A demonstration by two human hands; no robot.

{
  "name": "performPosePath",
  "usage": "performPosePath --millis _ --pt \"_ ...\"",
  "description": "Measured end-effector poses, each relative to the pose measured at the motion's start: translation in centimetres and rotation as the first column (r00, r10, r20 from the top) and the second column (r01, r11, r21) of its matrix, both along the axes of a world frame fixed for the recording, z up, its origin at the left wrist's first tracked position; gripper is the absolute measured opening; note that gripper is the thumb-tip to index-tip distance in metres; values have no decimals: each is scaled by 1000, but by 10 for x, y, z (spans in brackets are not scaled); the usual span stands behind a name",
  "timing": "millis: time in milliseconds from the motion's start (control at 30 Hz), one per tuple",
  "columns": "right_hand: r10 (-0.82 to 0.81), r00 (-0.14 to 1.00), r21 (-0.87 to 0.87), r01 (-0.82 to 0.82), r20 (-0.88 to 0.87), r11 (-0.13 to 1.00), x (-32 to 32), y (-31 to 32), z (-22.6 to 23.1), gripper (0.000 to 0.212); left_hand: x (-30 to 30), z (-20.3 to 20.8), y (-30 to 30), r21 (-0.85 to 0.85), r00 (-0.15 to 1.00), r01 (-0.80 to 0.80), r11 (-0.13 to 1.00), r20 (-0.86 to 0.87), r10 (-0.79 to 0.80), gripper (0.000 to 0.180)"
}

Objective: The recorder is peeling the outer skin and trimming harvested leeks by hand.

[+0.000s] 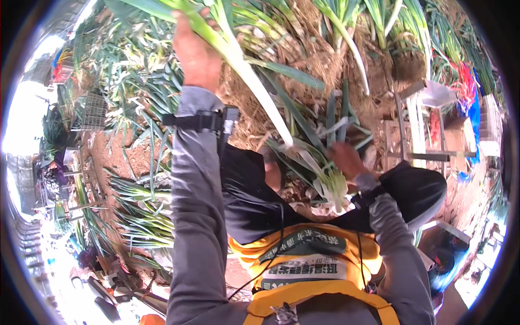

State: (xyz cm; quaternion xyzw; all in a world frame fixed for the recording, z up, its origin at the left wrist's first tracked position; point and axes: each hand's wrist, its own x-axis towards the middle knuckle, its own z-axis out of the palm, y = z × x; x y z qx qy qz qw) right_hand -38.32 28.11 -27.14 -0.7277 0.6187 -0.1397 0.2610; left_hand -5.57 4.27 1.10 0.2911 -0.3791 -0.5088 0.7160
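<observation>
My left hand [197, 57] is raised at the upper left, its fingers closed round the leafy green upper part of a long green onion [241, 62]. The onion's white stem slants down to the right, with its tip above my lap. Lower and to the right, my right hand [347, 160] is among stripped onion leaves [325, 176] between my knees. Its fingers are blurred and partly hidden, so their grip does not show. The two hands are well apart.
Heaped green onions with roots [319, 38] lie ahead. More onion bunches [143, 216] lie on the ground at left. A metal-framed stand [428, 95] is at right, near red strands [465, 86]. A wire crate [89, 112] stands far left.
</observation>
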Motion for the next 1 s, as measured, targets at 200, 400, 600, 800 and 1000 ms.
performPosePath --millis 200,400,600,800,1000 --pt "135 841 -396 101 524 913 100 -105 190 25 -4 -9 -11 -8 996 48 999 -80 -48 39" --pt "141 904 -522 102 405 847 122 -150 206 22 -20 -24 -8 -25 950 209 978 -230 -210 33" --pt "61 895 -369 119 441 922 121 -149 218 11 -14 -21 -10 -49 939 267 962 -210 -272 25" --pt "282 947 -797 -288 -154 531 124 -117 207 14 -17 -20 -12 -14 937 193 981 -293 -189 22" --pt "410 862 -525 -211 298 824 114 -94 214 13 2 -23 -24 -124 964 129 984 -218 -153 16"
